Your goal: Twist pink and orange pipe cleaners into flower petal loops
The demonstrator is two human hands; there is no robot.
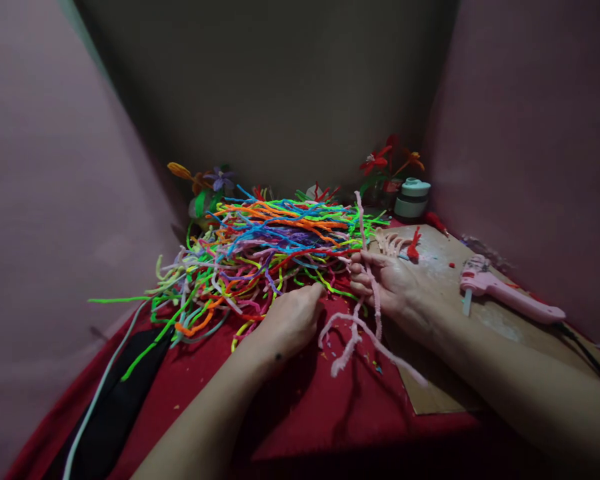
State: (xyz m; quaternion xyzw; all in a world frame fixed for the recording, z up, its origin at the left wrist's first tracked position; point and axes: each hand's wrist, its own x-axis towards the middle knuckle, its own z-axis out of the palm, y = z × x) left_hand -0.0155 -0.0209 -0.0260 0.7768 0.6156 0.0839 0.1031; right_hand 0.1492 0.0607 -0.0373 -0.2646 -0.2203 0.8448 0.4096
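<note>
Pale pink pipe cleaners (pixel 375 303) are pinched in my right hand (pixel 387 280). One stands up above the fingers, while other bent lengths hang below the palm. My left hand (pixel 296 313) is curled closed to the left of them, its back turned to me. Whatever its fingers hold, if anything, is hidden. Just beyond both hands lies a large tangled heap of pipe cleaners (pixel 285 233) in blue, orange, green, purple, yellow and red.
A pink glue gun (pixel 510 293) rests on a cardboard sheet (pixel 440 393) at the right. Behind are a lidded jar (pixel 413 199), red flowers (pixel 375 161) and a purple flower (pixel 220 178). A white cable (pixel 97 393) crosses the red cloth (pixel 280 427) and black fabric (pixel 125 400).
</note>
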